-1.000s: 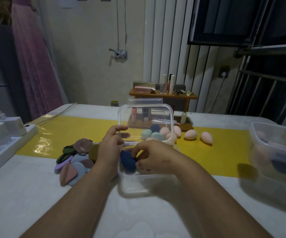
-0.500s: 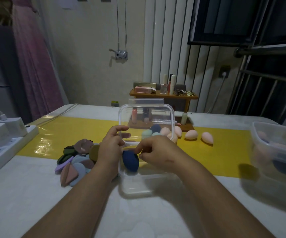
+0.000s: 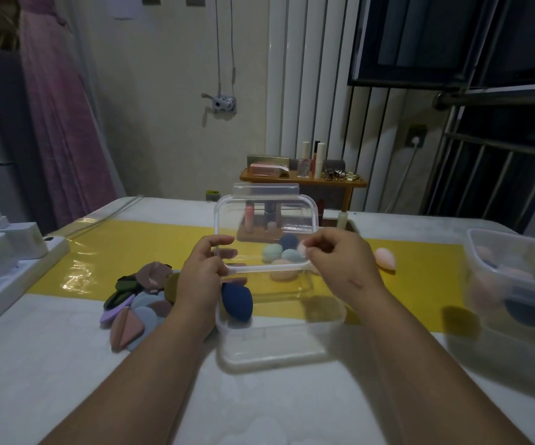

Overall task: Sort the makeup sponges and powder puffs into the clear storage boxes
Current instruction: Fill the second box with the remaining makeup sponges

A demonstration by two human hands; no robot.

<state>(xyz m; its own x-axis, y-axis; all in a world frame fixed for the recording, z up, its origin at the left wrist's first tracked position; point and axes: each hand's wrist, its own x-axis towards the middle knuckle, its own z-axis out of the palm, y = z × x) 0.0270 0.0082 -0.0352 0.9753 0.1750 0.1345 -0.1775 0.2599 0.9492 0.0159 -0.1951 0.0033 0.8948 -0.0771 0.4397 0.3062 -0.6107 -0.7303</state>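
Note:
A clear storage box (image 3: 279, 358) stands open in front of me, its clear lid (image 3: 266, 213) held upright over the far edge. My left hand (image 3: 200, 277) grips the lid's lower left corner. At the lid's lower right corner my right hand (image 3: 340, 264) pinches the edge with curled fingers. One dark blue makeup sponge (image 3: 237, 301) lies inside the box at its left end. A pile of flat powder puffs (image 3: 134, 303) sits left of the box. Several pastel sponges (image 3: 280, 255) show through the lid, and a pink sponge (image 3: 385, 258) lies further right.
A second clear box (image 3: 516, 261) holding sponges stands at the right table edge. A white power strip with chargers (image 3: 2, 268) lies along the left edge. A wooden rack of cosmetics (image 3: 304, 181) stands behind the table on the yellow mat (image 3: 131, 245).
My right hand let go of the dark blue sponge inside the box and rose to the lid's lower right corner. My left hand stayed on the lid.

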